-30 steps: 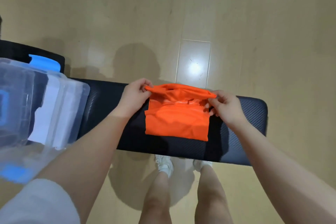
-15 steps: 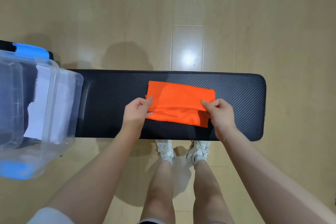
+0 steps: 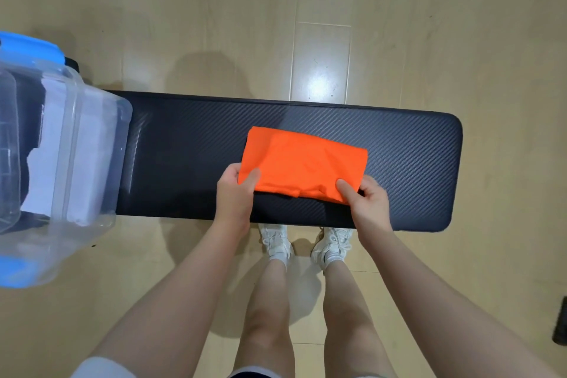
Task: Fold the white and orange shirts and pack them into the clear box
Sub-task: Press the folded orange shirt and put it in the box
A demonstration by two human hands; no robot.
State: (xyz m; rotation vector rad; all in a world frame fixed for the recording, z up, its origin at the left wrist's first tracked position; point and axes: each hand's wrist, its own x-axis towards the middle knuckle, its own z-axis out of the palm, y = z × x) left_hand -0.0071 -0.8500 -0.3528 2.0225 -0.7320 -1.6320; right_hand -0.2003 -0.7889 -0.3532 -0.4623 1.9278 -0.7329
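Note:
The orange shirt (image 3: 302,163) lies folded into a compact rectangle on the black padded bench (image 3: 408,163). My left hand (image 3: 236,193) pinches its near left corner, thumb on top. At the near right corner, my right hand (image 3: 366,201) grips the fabric with the thumb pressed on the cloth. The near edge is lifted slightly off the bench. The clear box (image 3: 70,163) with blue latches stands at the bench's left end, and the folded white shirt (image 3: 49,156) shows through its walls.
The bench is narrow, with wooden floor (image 3: 337,24) around it. My legs and white shoes (image 3: 277,242) stand just in front of the bench. A dark object (image 3: 561,325) sits at the right edge of the floor.
The far half of the orange shirt was brought over toward me, making a smaller rectangle. Both hands moved from the far edge to the near corners and now grip them.

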